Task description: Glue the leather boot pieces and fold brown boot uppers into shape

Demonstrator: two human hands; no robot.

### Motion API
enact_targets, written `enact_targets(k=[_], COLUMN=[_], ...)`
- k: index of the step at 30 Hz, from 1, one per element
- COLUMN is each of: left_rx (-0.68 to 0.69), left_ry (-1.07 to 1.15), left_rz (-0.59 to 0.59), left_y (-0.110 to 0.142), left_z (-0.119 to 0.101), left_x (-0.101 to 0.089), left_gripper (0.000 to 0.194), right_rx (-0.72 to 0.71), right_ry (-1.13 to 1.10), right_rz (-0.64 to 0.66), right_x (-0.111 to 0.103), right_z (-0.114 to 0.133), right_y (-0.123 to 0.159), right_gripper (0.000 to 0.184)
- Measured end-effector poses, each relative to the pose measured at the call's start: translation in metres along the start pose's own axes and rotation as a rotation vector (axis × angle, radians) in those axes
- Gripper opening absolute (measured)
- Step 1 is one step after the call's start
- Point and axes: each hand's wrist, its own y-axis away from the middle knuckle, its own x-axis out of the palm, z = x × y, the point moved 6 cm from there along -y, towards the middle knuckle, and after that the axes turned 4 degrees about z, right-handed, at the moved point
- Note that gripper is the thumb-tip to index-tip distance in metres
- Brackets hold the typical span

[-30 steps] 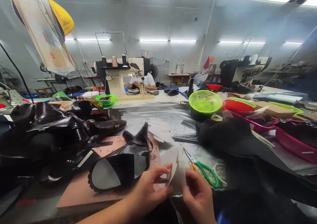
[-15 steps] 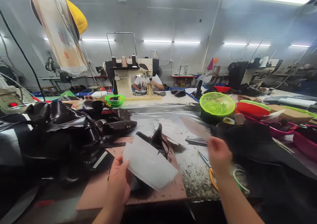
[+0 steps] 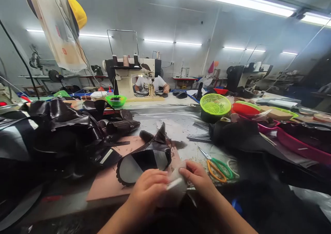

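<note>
Between my hands, over the table's front edge, is a whitish sheet piece (image 3: 178, 180), bent and partly blurred. My right hand (image 3: 198, 175) pinches its upper right side between thumb and fingers. On its left side, my left hand (image 3: 151, 185) has its fingers curled against the sheet. Just beyond, a dark leather shoe upper (image 3: 148, 158) with a pale grey patch and a scalloped edge lies on a pinkish board (image 3: 103, 185). Scissors (image 3: 216, 166) with orange and green handles rest to the right of my right hand.
Glossy dark leather pieces (image 3: 64, 134) are heaped on the left. At the right stand a yellow-green basket (image 3: 215, 104), a red bowl (image 3: 245, 108) and a magenta basin (image 3: 300, 141). Thin dark strips (image 3: 199, 137) lie mid-table. Across the table, a person (image 3: 151, 84) sits behind a sewing machine (image 3: 126, 80).
The white sheets came off the shoe upper, toward me and lower right. My right hand moved in from the right and now grips a sheet. The shoe upper is uncovered.
</note>
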Motion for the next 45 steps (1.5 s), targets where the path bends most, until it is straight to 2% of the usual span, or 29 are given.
enact_targets(k=[1,2,3,4,5,7,9,10,11,12,15,18,21,22,23,24,25,27,28,30,31,33,35,36,38,40,42,43,45], left_rx=[0.132,0.212,0.235,0.21,0.134,-0.167,-0.57,-0.759,-0.911,-1.007,-1.099,-1.099,-1.052,-1.016,-0.968,-0.905,-0.828,-0.709,-0.696,-0.733,-0.744,-0.68,-0.588,-0.562,-0.552,-0.561,-0.569,-0.572,-0.577], left_ry=[-0.016,0.007,0.059,0.131,0.201,0.276,0.313,0.353,0.41,0.48,0.602,0.617,0.516,0.471,0.436,0.419,0.413,0.392,0.359,0.226,0.132,-0.059,-0.192,-0.232,-0.273,-0.289,-0.297,-0.3,-0.311], left_rz=[0.062,0.123,0.167,0.175,0.129,-0.084,-0.321,-0.419,-0.493,-0.549,-0.65,-0.636,-0.524,-0.452,-0.361,-0.25,-0.138,-0.005,0.02,0.082,0.171,0.44,0.668,0.73,0.768,0.74,0.706,0.691,0.666], left_y=[0.002,0.006,0.011,0.017,0.022,0.034,0.05,0.057,0.062,0.063,0.06,0.061,0.063,0.06,0.054,0.046,0.037,0.021,0.017,0.013,0.014,0.019,0.031,0.038,0.052,0.062,0.068,0.069,0.067], left_z=[-0.015,-0.026,-0.032,-0.034,-0.032,-0.011,0.017,0.029,0.038,0.044,0.058,0.07,0.074,0.073,0.072,0.069,0.067,0.066,0.071,0.088,0.098,0.111,0.117,0.119,0.118,0.114,0.109,0.107,0.102], left_x=[0.0,-0.001,-0.002,-0.005,-0.011,-0.023,-0.031,-0.032,-0.03,-0.028,-0.022,-0.019,-0.013,-0.008,-0.002,0.008,0.019,0.039,0.047,0.063,0.072,0.091,0.104,0.106,0.101,0.091,0.082,0.078,0.075], left_gripper=[0.015,0.017,0.019,0.019,0.018,0.012,0.006,0.01,0.015,0.02,0.026,0.03,0.027,0.023,0.019,0.018,0.018,0.022,0.025,0.032,0.034,0.043,0.057,0.061,0.06,0.054,0.048,0.046,0.042], right_rx=[0.032,0.053,0.062,0.06,0.053,0.033,0.03,0.039,0.055,0.077,0.156,0.2,0.191,0.176,0.167,0.125,0.098,0.084,0.103,0.15,0.159,0.129,0.06,0.017,-0.103,-0.283,-0.43,-0.443,-0.329], right_ry=[-0.073,-0.145,-0.211,-0.258,-0.279,-0.262,-0.209,-0.175,-0.134,-0.086,0.084,0.25,0.344,0.352,0.351,0.33,0.331,0.334,0.319,0.222,0.147,0.021,0.074,0.195,0.553,0.862,0.987,0.994,0.957], right_rz=[-0.098,-0.252,-0.435,-0.629,-0.798,-0.938,-0.953,-0.945,-0.927,-0.896,-0.751,-0.6,-0.451,-0.31,-0.22,0.127,0.381,0.478,0.406,0.124,-0.026,-0.28,-0.435,-0.483,-0.472,-0.283,-0.041,0.039,0.044], right_x=[-0.013,-0.031,-0.053,-0.075,-0.096,-0.126,-0.143,-0.147,-0.149,-0.147,-0.137,-0.122,-0.094,-0.076,-0.06,-0.028,-0.003,0.014,0.01,-0.015,-0.031,-0.058,-0.071,-0.073,-0.061,-0.033,-0.008,-0.002,-0.008], right_z=[-0.007,-0.014,-0.021,-0.027,-0.031,-0.032,-0.029,-0.027,-0.027,-0.027,-0.034,-0.037,-0.031,-0.029,-0.027,-0.028,-0.028,-0.03,-0.033,-0.04,-0.045,-0.053,-0.059,-0.059,-0.055,-0.052,-0.055,-0.058,-0.063], right_y=[0.002,0.004,0.005,0.005,0.004,-0.014,-0.047,-0.065,-0.084,-0.102,-0.143,-0.148,-0.116,-0.102,-0.084,-0.066,-0.045,-0.013,-0.004,0.003,0.004,0.005,0.005,0.006,0.01,0.016,0.026,0.03,0.03], right_gripper=[0.034,0.034,0.034,0.034,0.033,0.026,0.019,0.02,0.023,0.026,0.037,0.04,0.02,0.011,0.017,0.031,0.039,0.021,0.015,0.018,0.026,0.04,0.042,0.038,0.025,0.016,0.021,0.021,0.017])
